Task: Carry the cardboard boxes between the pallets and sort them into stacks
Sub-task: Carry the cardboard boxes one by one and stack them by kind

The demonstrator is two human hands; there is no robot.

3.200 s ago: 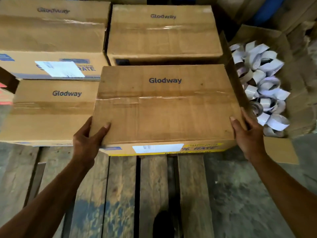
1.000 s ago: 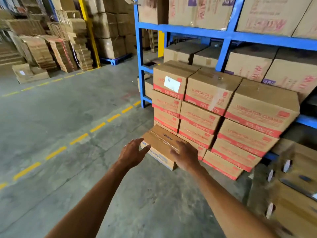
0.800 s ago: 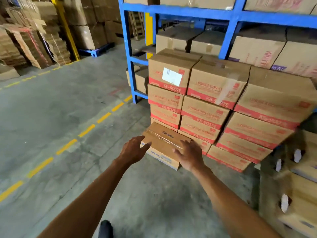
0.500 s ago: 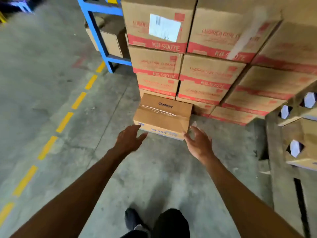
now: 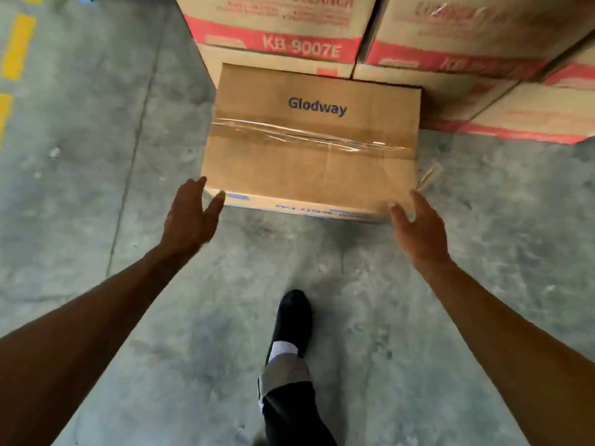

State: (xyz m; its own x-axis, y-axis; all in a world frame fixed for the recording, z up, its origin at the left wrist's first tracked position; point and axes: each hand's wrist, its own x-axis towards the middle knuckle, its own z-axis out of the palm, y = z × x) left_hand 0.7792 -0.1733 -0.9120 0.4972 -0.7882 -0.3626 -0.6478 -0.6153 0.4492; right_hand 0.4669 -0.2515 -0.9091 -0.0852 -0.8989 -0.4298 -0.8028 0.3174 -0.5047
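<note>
Left of the Glodway box [image 5: 309, 143], yellow floor markings [image 5: 16, 46] are running along the concrete floor [image 5: 96, 156]; the left hand [image 5: 190, 217] is hovering at the box's near-left corner, fingers spread and holding nothing, contact with the corner unclear. The box is sitting flat on the floor, taped top up, its far edge lying against the stack of red-banded KB-9007E cartons [image 5: 283, 30]. Nearer than the box a black shoe [image 5: 293, 320] is stepping on the concrete, and the right hand [image 5: 418, 230] is hovering at the box's near-right corner, fingers straight and apart, gripping nothing.

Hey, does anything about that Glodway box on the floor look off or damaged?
The Glodway box has wrinkled clear tape across its top, with a loose end sticking out past the right edge. It also sits slightly askew to the red-striped boxes behind.
</note>
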